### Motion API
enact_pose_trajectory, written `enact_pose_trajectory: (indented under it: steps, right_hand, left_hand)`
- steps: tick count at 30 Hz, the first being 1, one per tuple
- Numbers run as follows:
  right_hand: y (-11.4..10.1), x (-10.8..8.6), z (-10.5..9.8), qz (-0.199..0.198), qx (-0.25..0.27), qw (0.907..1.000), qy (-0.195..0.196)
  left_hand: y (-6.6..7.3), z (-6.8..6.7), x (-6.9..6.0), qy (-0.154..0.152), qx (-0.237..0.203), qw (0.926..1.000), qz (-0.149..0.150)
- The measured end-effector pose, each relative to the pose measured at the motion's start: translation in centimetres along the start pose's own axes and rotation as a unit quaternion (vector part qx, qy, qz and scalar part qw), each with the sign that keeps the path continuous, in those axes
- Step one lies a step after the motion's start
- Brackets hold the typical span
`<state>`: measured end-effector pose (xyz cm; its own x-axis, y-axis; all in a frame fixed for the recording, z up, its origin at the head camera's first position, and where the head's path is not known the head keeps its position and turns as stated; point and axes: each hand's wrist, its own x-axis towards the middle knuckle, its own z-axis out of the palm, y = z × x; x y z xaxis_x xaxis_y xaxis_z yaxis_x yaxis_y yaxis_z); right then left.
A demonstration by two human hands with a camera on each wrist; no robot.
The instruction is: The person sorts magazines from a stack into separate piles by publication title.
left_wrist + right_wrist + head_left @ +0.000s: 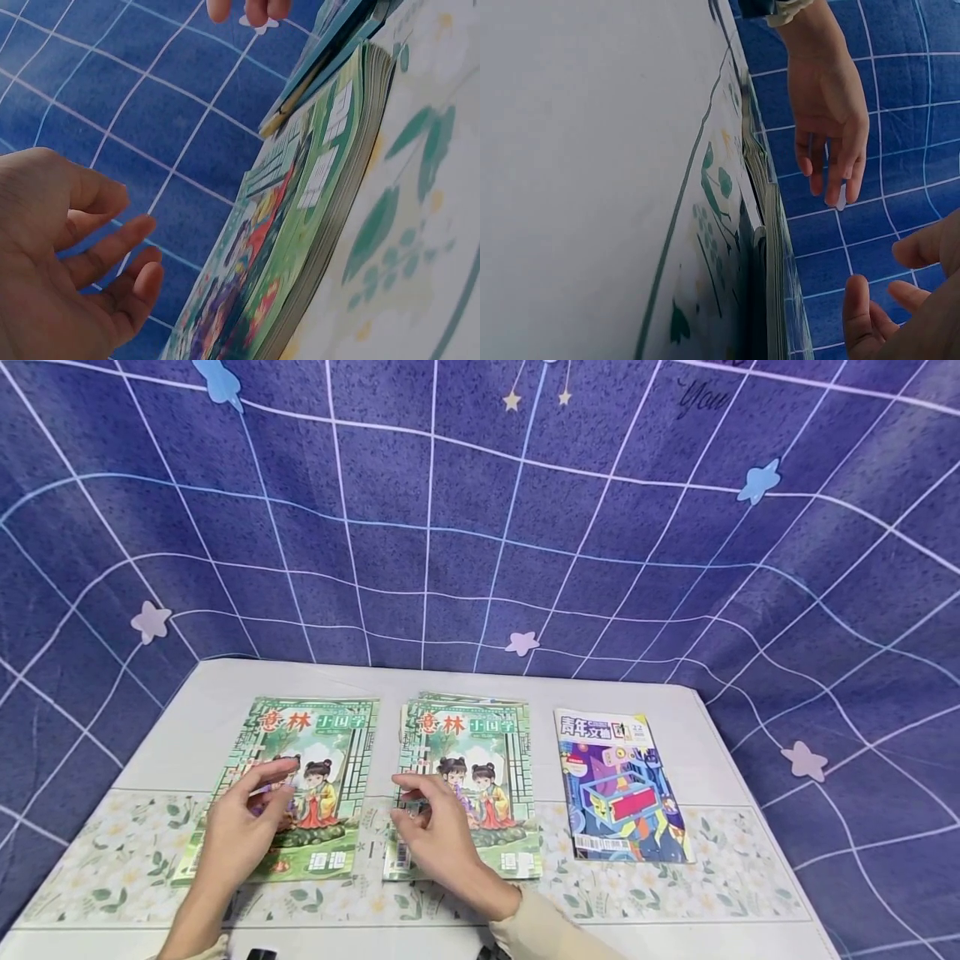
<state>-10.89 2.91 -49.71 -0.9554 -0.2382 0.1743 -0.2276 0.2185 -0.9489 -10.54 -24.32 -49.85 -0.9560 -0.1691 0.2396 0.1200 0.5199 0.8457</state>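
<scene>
1. My left hand (242, 825) is over the left magazine (326, 802), my right hand (444, 831) over the middle pile (495, 797); fingers of both are loosely bent, thumbs apart, and hold nothing.
2. The middle pile's edges do not match, so a push from one side could, I think, slide its layers apart on the counter (723, 768).
3. The left wrist view shows air under my left hand, which the head view hides; the head view shows clearly the right magazine (622, 789).

Left magazine (326, 777), middle magazine (491, 789) and right magazine (624, 789) lie abreast on the table (176, 735)
</scene>
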Motion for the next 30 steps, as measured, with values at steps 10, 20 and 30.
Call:
enact_pose_trajectory:
  steps: [10, 20, 30]
  right_hand:
    - [0.4, -0.9, -1.3, -0.022, -0.002, 0.9998, 0.003]
    - [1.3, -1.7, -2.9, -0.015, -0.001, 0.9997, 0.019]
    - [2.1, -2.5, -5.1, -0.014, -0.002, 0.9985, 0.052]
  left_hand:
    - [1.1, 1.4, -0.2, -0.036, 0.022, 0.9991, 0.003]
    - [1.9, 2.7, -0.2, -0.068, 0.001, 0.9972, 0.032]
    - [2.5, 4.3, -0.3, -0.086, -0.017, 0.9955, 0.034]
